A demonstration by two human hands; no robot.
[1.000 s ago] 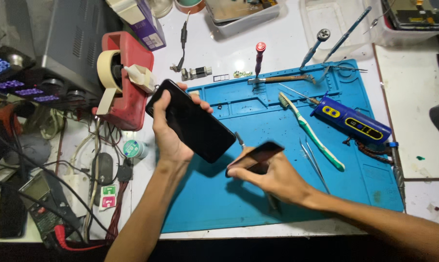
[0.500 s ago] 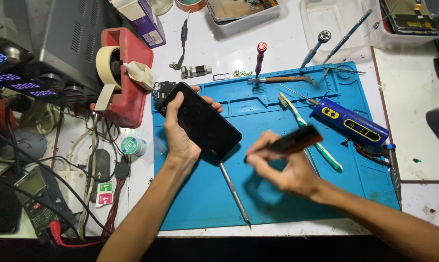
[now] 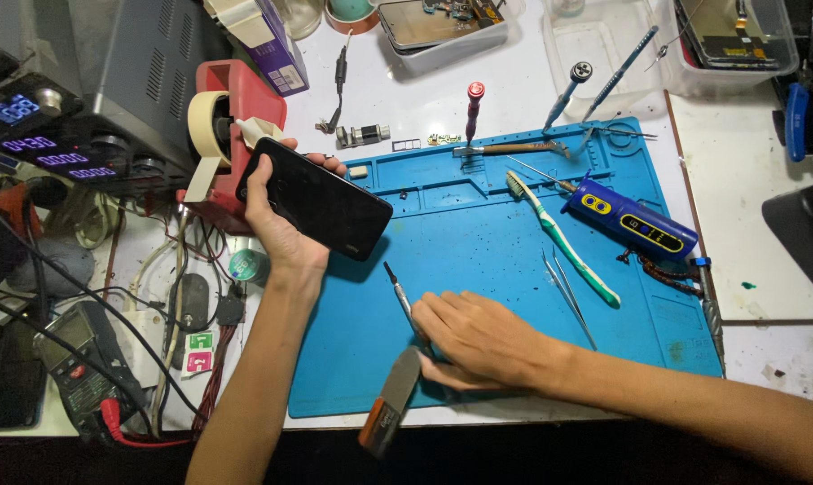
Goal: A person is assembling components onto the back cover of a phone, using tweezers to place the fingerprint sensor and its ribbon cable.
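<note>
A green-and-white toothbrush (image 3: pixel 563 241), tweezers (image 3: pixel 568 287) and a red tape dispenser (image 3: pixel 236 117) lie nearby.

One phone (image 3: pixel 316 208); one toothbrush (image 3: pixel 561 238); one tape dispenser (image 3: pixel 231 135); one mat (image 3: pixel 478 242).

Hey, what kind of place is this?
Likely a phone repair bench: the left hand holds a phone over a blue work mat, with tweezers and a multimeter nearby.

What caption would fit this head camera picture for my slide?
Left hand lifts a black phone while right hand rests on a slim tool on the blue mat.
</note>
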